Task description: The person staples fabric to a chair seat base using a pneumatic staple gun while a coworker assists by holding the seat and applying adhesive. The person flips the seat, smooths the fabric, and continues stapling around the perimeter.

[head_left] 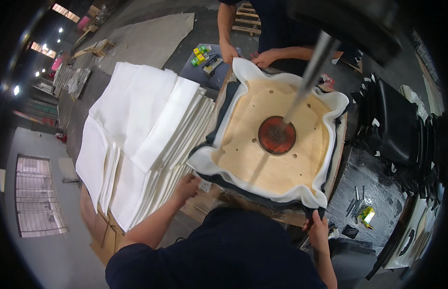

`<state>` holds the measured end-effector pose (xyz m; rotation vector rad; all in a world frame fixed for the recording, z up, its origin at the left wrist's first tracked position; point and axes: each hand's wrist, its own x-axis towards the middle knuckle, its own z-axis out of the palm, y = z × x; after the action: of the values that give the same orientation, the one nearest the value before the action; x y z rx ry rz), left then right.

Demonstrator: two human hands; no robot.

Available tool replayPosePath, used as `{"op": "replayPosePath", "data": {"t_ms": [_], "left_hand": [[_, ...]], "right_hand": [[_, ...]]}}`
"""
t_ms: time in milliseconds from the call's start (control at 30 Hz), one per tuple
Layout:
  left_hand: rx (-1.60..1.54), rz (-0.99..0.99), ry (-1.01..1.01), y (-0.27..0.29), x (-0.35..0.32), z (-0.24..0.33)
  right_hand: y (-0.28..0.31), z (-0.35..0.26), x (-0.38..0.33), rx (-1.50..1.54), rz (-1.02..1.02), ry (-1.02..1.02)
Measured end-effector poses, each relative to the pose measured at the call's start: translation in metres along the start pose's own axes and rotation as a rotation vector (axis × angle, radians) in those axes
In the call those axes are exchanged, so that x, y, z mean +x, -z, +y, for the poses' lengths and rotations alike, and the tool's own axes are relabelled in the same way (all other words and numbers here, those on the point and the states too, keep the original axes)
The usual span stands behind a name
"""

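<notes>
A pale plywood board (243, 130) lies inside a padded seat cushion, with white foam (272, 191) curling up around its edges and a dark cover (227, 113) outside the foam. A metal press rod (306, 79) comes down onto a red round disc (277, 135) at the board's middle. At the cushion's near right corner my right hand (318, 231) is closed, thumb and fingers pinching the dark cover's edge. My left hand (186, 188) is by the near left corner, beside a white tag (204, 185); its fingers look bent but blurred, so their grip is unclear.
A tall stack of white foam sheets (142, 115) stands at left. Across the cushion, a co-worker's hands (265, 59) are at its far edge. Black covers (395, 120) are piled at right, above a plastic-wrapped surface (363, 188) with tools and a yellow-green box (366, 216). A grey stand (204, 72) holds small boxes.
</notes>
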<state>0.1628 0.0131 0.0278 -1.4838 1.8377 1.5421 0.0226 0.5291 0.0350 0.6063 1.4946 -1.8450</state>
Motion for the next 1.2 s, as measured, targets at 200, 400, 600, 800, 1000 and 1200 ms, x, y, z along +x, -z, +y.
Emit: {"op": "replayPosePath", "data": {"t_ms": [200, 400, 600, 800, 1000, 1200], "left_hand": [[-0.026, -0.132, -0.356, 0.059, 0.079, 0.040], [0.084, -0.531, -0.218, 0.070, 0.111, 0.079], [0.243, -0.537, -0.026, 0.049, 0.106, 0.095], [0.198, -0.613, -0.070, 0.038, 0.098, 0.093], [-0.079, -0.674, 0.032, 0.056, 0.066, 0.097], [-0.088, -0.670, -0.002, 0.065, 0.063, 0.090]], "right_hand": [[-0.132, 0.056, 0.008, -0.206, -0.264, -0.324], [-0.297, 0.087, 0.057, -0.145, -0.506, -0.401], [-0.341, 0.099, 0.071, 0.054, -0.356, -0.503], [-0.371, 0.096, 0.070, -0.058, -0.095, -0.368], [-0.371, 0.098, 0.058, -0.329, -0.088, 0.066], [-0.359, 0.093, 0.050, -0.324, -0.157, -0.115]]}}
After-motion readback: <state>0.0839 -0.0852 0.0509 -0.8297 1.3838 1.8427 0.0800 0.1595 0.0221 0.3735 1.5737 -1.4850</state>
